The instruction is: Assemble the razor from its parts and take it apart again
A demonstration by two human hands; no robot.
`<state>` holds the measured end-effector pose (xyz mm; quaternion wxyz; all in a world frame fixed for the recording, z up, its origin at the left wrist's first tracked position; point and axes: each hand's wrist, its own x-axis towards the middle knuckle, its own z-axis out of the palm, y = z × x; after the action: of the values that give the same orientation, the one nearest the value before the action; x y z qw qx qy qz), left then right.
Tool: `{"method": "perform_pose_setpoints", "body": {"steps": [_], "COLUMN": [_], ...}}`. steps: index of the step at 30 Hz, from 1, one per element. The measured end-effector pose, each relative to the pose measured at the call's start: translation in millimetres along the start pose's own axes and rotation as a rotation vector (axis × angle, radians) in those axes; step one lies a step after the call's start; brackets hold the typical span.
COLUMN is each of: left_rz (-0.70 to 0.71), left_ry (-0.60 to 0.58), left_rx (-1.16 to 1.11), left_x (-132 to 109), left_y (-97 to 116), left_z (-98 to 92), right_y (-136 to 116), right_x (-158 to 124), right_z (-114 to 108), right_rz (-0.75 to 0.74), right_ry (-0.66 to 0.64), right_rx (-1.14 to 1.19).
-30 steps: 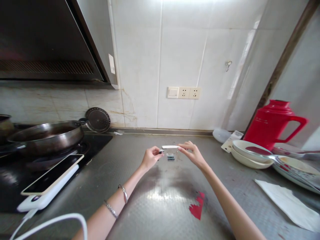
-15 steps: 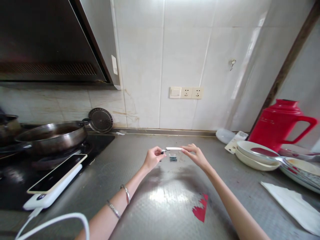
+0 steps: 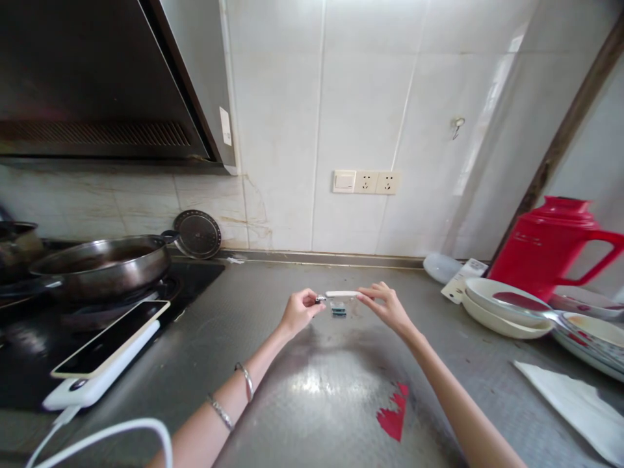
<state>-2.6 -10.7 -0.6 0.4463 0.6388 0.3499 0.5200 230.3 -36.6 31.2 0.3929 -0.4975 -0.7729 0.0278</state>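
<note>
Over the steel counter (image 3: pixel 312 396), my right hand (image 3: pixel 387 307) pinches one end of a thin white stick-shaped object (image 3: pixel 342 294), held level. My left hand (image 3: pixel 298 309) is closed in a pinch on a small dark and silver piece (image 3: pixel 319 299) just off the stick's left end. Whether the piece touches the stick I cannot tell. Below and between the hands a small dark and teal item (image 3: pixel 338 310) lies on the counter. Two bracelets (image 3: pixel 244 381) circle my left forearm.
A wok (image 3: pixel 97 263) sits on the black stove at left. In front of it a phone lies on a white power bank (image 3: pixel 104 351) with a white cable (image 3: pixel 107 432). A red jug (image 3: pixel 553 244), stacked bowls (image 3: pixel 502 302) and white paper (image 3: pixel 575 406) stand at right. A red scrap (image 3: pixel 394 416) lies near.
The hands have stayed close together with the same grips. The small piece in my left hand sits slightly nearer the stick's end. The camera has shifted a little.
</note>
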Motion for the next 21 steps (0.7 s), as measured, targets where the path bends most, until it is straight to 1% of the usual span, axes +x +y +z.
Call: {"method": "perform_pose_setpoints", "body": {"steps": [6,11,16,21], "left_rz": [0.001,-0.025,-0.005,-0.014], "left_ry": [-0.012,-0.025,-0.023,-0.018], "left_rx": [-0.002,-0.017,-0.025,-0.036], "left_x": [0.6,-0.3,-0.6,-1.6], "left_y": [0.6,1.9,0.9,3.4], "left_z": [0.9,1.8,1.5,2.7], "right_y": [-6.7,-3.8,-10.9,-3.4], "right_x": [0.1,-0.7,-0.2,-1.0], "right_z": [2.1,-0.2,2.8,1.0], "right_rz": [-0.038,0.006,-0.026,0.034], "right_ry": [-0.017,0.027,-0.030,0.005], "right_rx": [0.073,0.072,0.085,0.030]}}
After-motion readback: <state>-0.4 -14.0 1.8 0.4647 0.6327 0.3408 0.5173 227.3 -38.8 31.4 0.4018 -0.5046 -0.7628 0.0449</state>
